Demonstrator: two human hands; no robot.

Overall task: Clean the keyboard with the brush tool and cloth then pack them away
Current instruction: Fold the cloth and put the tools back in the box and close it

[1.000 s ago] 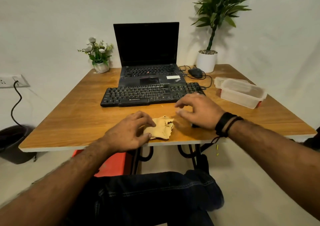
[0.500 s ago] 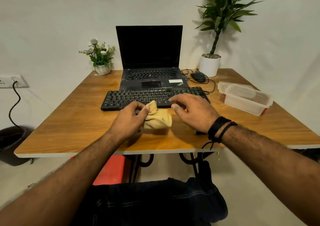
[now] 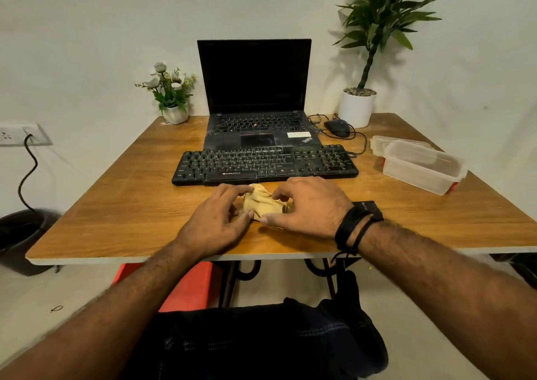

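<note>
A crumpled tan cloth (image 3: 263, 202) lies on the wooden table (image 3: 122, 217), just in front of the black keyboard (image 3: 264, 163). My left hand (image 3: 216, 219) grips the cloth's left side with curled fingers and thumb. My right hand (image 3: 308, 205) pinches its right side, and part of the cloth is hidden under that palm. No brush tool shows in this view. A clear plastic container (image 3: 422, 166) with its lid beside it sits at the right of the table.
An open black laptop (image 3: 255, 89) stands behind the keyboard. A mouse (image 3: 337, 126) with its cable lies beside a tall potted plant (image 3: 359, 106). A small flower pot (image 3: 174, 112) is at the back left. A dark bin (image 3: 20, 234) stands on the floor at left.
My left hand lifted the cloth from the table's front edge toward the keyboard. Both hands have now closed on it, bunching it between them.
</note>
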